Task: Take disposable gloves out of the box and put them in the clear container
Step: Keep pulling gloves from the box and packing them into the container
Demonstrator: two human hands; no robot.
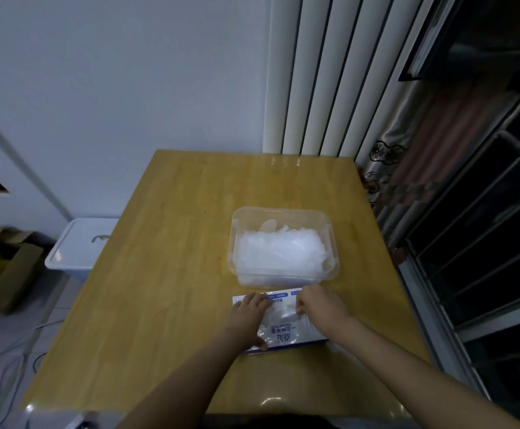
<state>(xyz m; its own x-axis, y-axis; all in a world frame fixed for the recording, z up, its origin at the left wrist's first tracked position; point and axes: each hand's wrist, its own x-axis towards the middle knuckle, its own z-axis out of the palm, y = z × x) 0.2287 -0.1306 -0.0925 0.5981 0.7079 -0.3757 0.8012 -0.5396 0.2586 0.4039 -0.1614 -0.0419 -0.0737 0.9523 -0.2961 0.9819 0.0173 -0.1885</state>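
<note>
Dim, bluish indoor light is falling evenly on the wooden counter [166, 274], glare patches are showing along its near edge, the gloves [283, 252] are washing out white, and wide-angle distortion is bending and softening the outer edges.

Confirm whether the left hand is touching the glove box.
Touching. The head view shows the left hand lying flat on the glove box, no gap; the right hand pinches a glove at its opening.
</note>
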